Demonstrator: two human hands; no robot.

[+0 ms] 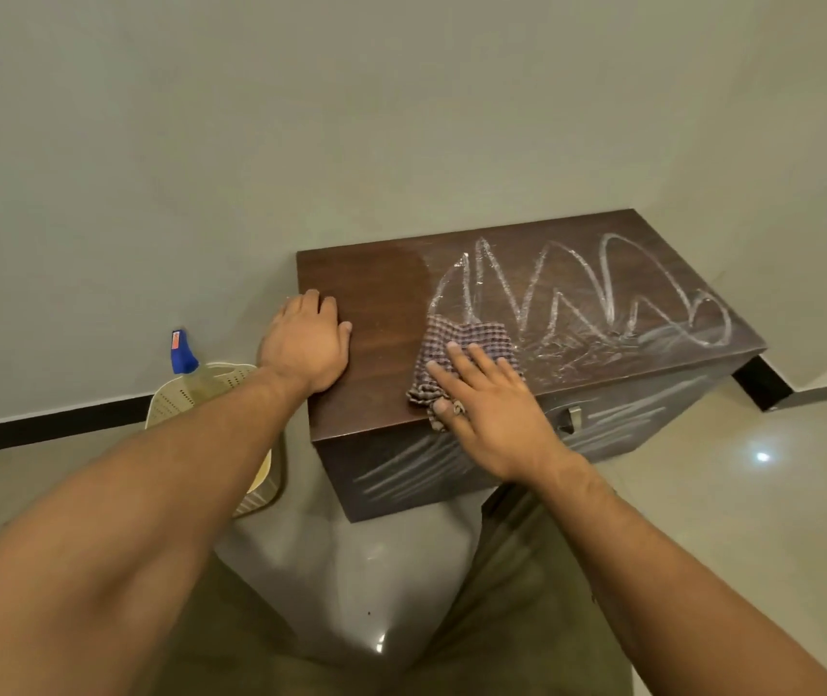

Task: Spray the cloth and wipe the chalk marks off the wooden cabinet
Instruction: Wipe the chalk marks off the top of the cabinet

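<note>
**Cloth pressed on the cabinet top**

The right hand (492, 409) presses the checked cloth (461, 339) flat with straight, spread fingers near the front edge of the wooden cabinet (371, 293), at the left end of the chalk marks (577, 288). The left hand (308, 344) rests flat and relaxed on the top's bare left side. A spray bottle (183, 351) stands in a basket (230, 379) on the floor.

Cloth (472, 336) lies on the cabinet (371, 303), chalk marks (577, 303) right of it, basket (170, 404) left of both
</note>
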